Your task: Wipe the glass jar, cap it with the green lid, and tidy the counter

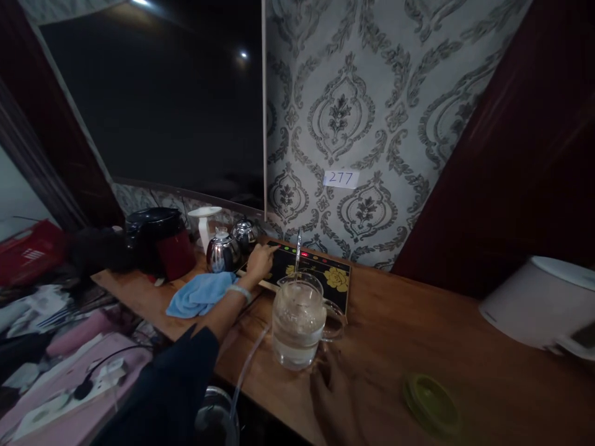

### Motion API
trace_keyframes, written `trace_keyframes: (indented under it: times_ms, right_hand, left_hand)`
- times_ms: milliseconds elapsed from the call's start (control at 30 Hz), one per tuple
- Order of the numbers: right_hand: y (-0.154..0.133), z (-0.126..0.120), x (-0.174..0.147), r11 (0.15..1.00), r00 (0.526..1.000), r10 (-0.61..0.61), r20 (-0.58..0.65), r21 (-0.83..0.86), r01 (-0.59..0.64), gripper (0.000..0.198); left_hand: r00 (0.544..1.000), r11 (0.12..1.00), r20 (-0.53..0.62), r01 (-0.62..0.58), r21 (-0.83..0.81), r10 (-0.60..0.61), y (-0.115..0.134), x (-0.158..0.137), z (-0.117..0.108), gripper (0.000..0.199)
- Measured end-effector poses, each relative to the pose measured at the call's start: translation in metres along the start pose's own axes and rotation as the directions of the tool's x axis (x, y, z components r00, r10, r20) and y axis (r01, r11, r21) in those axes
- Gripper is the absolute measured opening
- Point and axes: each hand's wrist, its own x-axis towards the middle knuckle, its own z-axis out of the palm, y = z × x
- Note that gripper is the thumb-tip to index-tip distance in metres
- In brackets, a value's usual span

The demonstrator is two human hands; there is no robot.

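My left hand (260, 263) reaches forward, its index finger stretched out onto the lit control strip of a black panel with gold flowers (337, 279). It holds nothing; the other fingers look curled. In front of the panel stands a clear glass pitcher (300, 325), upright, with water in it and its handle to the right. A thin metal spout (298, 248) rises from the panel's back edge and reaches down behind the pitcher's rim. Near the pitcher's base, on the right, my right hand (337, 396) hangs dim and blurred, thumb apart from the fingers, nothing in it.
Left of the panel lie a blue cloth (198, 296), two shiny metal pots (223, 251) and a red-and-black kettle (167, 244). A greenish lid (432, 402) and a white jug (534, 303) are on the right. A clear tube (246, 368) hangs over the wooden counter's front edge.
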Motion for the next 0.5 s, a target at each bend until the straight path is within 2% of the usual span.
trace_keyframes:
  times_ms: [67,133,267,500]
  right_hand:
    - [0.009,0.001,-0.001,1.0,1.0,0.018,-0.011,-0.008,-0.018,0.052]
    - [0.019,0.003,-0.003,0.999,1.0,0.008,-0.021,-0.048,-0.009,0.05]
    - [0.037,0.006,-0.008,0.994,1.0,-0.018,-0.002,-0.105,0.018,0.046]
    - [0.053,0.014,-0.021,0.998,1.0,-0.023,-0.007,-0.058,0.022,0.047]
  left_hand:
    - [0.993,0.995,0.116,-0.043,0.09,0.032,-0.004,0.022,0.012,0.039]
    - [0.984,0.992,0.176,-0.058,0.115,0.037,-0.009,0.039,0.023,0.034]
    - [0.968,0.987,0.248,-0.069,0.148,0.03,-0.018,0.062,0.041,0.022]
    - [0.95,0.971,0.313,-0.093,0.22,0.02,-0.024,0.082,0.062,0.019]
